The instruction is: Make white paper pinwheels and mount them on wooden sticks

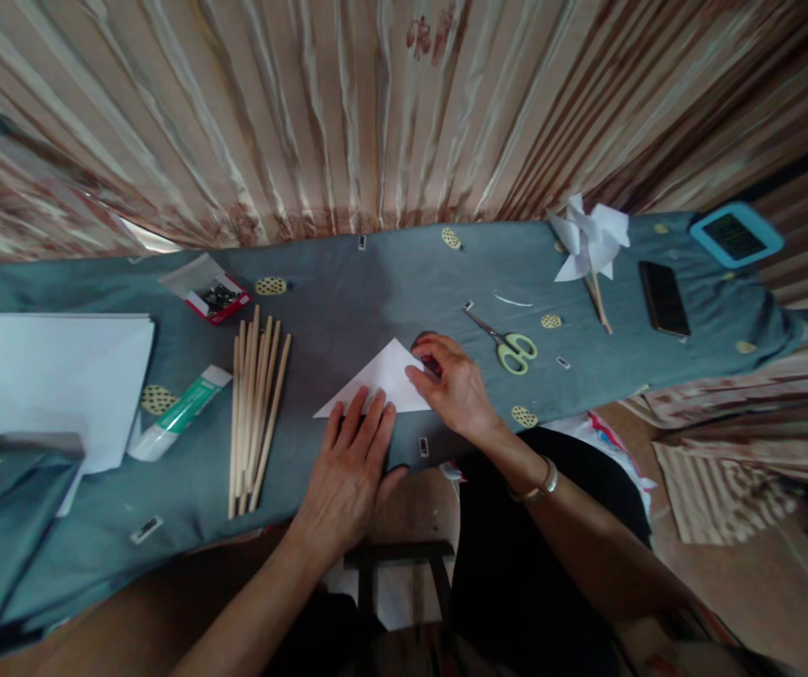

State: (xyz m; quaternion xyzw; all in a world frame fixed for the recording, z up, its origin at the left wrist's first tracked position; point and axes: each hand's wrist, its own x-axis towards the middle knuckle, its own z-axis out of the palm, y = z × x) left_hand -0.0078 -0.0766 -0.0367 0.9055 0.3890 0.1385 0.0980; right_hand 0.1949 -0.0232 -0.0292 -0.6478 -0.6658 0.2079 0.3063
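Note:
A white sheet of paper (390,374), folded into a triangle, lies on the grey-green cloth in front of me. My left hand (354,461) rests flat on its lower left edge with the fingers stretched out. At the paper's right side, my right hand (452,381) has thumb and fingers curled together around the right edge, which they partly hide. Scissors (509,348) with light green handles lie just beyond my right hand. Left of the paper is a bundle of wooden sticks (257,409).
Farther left are a glue tube (182,414), a stack of white paper (43,376) and a red box of small dark pieces (216,296). To the right lie paper pinwheels (593,240) on sticks, a phone (664,298) and a blue-framed device (736,233). Curtains (347,113) hang behind.

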